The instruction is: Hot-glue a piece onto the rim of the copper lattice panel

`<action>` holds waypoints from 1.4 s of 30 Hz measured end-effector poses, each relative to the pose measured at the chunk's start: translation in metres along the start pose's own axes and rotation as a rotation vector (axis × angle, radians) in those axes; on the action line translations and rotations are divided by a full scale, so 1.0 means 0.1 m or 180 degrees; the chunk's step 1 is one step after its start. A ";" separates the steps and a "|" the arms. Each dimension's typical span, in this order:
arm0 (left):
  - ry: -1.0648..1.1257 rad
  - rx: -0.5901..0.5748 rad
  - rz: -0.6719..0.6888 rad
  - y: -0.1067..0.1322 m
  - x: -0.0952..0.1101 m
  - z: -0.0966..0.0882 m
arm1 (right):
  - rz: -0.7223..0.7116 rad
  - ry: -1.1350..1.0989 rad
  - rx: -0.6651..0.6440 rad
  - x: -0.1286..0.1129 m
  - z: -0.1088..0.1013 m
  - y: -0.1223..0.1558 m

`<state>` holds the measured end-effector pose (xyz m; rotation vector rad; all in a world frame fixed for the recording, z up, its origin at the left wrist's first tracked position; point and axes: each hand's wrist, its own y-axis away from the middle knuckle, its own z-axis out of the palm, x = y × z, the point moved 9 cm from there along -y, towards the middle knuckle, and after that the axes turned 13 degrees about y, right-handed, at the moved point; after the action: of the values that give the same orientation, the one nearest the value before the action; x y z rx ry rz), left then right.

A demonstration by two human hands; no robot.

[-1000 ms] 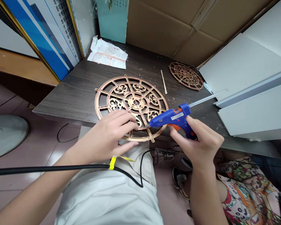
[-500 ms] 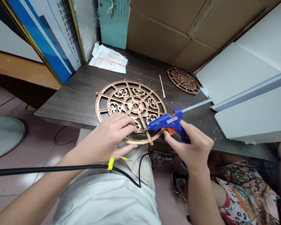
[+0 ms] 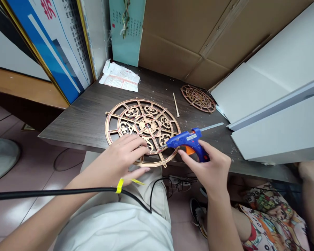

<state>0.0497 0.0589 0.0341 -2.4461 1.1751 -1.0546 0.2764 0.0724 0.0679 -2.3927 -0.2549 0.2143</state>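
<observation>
Right hand (image 3: 211, 164): closed around the handle of a blue hot-glue gun (image 3: 184, 138); whether the trigger is being pressed cannot be told. A translucent glue stick (image 3: 211, 127) projects from its rear. Left hand (image 3: 125, 157): rests on the near-left part of a round openwork wooden panel (image 3: 153, 126), fingers curled, thumb apart from them; whether it pinches the wood cannot be told. The panel lies on the table (image 3: 81, 115), its near rim overhanging the front edge.

Hazards, as judged: the nozzle (image 3: 163, 146) points toward the left fingertips from just beside them, so a slip could burn. Excess glue could run off the narrow wooden strips. Pressing on the overhanging rim could tip the panel. A black cable (image 3: 68, 192), crossing in front of the left forearm, could snag during arm movement.
</observation>
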 end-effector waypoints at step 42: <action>-0.0444 0.0117 -0.0253 0.02 -0.17 -0.11 | 0.1729 0.0382 -0.0051 0.94 0.33 0.15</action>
<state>0.0333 0.0716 0.0323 -2.5106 1.0146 -0.9008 0.3622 0.1054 0.0251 -2.4326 0.4573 0.3140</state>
